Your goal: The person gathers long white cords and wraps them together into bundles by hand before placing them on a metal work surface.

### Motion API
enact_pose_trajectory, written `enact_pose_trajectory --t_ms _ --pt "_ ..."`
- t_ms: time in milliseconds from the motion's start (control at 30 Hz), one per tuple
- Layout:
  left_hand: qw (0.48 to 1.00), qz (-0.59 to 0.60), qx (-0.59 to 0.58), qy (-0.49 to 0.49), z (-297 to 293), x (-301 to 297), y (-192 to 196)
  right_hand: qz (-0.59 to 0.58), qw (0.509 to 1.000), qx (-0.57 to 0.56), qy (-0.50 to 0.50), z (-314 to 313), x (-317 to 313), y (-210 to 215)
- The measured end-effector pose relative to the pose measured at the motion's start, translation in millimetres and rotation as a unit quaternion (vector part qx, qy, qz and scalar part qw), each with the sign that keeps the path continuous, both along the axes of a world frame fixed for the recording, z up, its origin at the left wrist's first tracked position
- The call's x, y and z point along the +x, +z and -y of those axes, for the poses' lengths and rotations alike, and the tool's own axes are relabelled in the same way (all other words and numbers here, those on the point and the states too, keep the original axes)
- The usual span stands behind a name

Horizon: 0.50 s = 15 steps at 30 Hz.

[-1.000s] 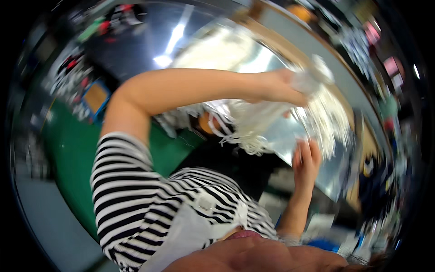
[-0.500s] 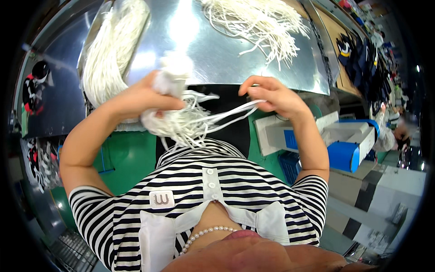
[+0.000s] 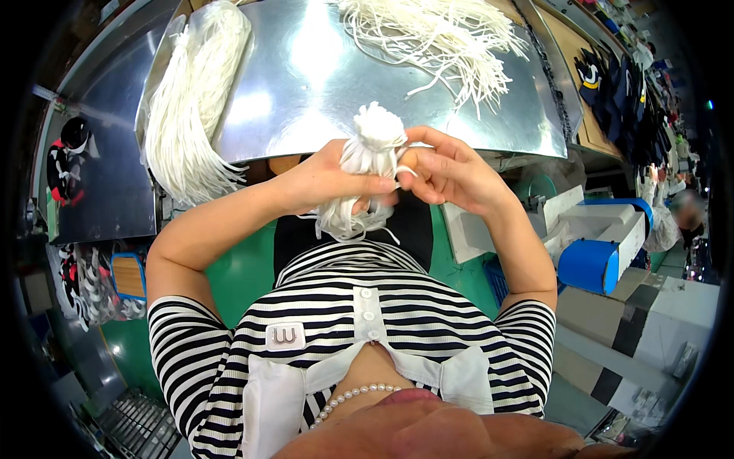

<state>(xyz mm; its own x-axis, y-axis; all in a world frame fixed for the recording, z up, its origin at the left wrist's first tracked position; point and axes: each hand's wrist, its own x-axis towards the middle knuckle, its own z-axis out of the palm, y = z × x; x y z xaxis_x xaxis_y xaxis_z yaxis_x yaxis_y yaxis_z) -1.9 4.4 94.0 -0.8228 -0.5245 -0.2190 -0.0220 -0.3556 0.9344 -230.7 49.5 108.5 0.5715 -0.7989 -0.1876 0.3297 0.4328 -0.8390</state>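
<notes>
My left hand [image 3: 340, 180] is closed around a bundle of white cords [image 3: 375, 157], held up in front of my body at the table's near edge. The bundle's gathered top bulges above my fist, and loose ends hang below it. Close against its right side, my right hand [image 3: 456, 170] has thumb and fingers pinched on a white cord that curves out of the bundle. Part of that cord is hidden by the fingers.
On the metal table [image 3: 298, 115], a long thick hank of white cords [image 3: 191, 115] lies in a tray at left, its ends over the near edge. A loose pile of cords [image 3: 440, 46] lies at the far right. A white and blue machine [image 3: 589, 252] stands at right.
My left hand has brought the bundle rightward, up to my right hand. The cords that stretched between the hands are now drawn in close.
</notes>
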Motion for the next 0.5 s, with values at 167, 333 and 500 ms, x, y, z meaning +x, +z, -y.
enact_pose_trajectory --t_ms 167,333,500 --pt "0.992 0.105 -0.048 -0.06 2.3 17.3 3.7 -0.124 0.984 -0.105 0.067 -18.8 -4.8 -21.4" --pt "0.982 0.153 -0.105 -0.039 11.5 65.5 14.6 -0.342 0.935 -0.08 -0.043 -41.1 -40.9 -15.4" --pt "0.972 0.037 -0.232 0.01 24.8 59.9 38.3 -0.39 0.86 -0.324 -0.055 -39.0 -19.5 -49.4"
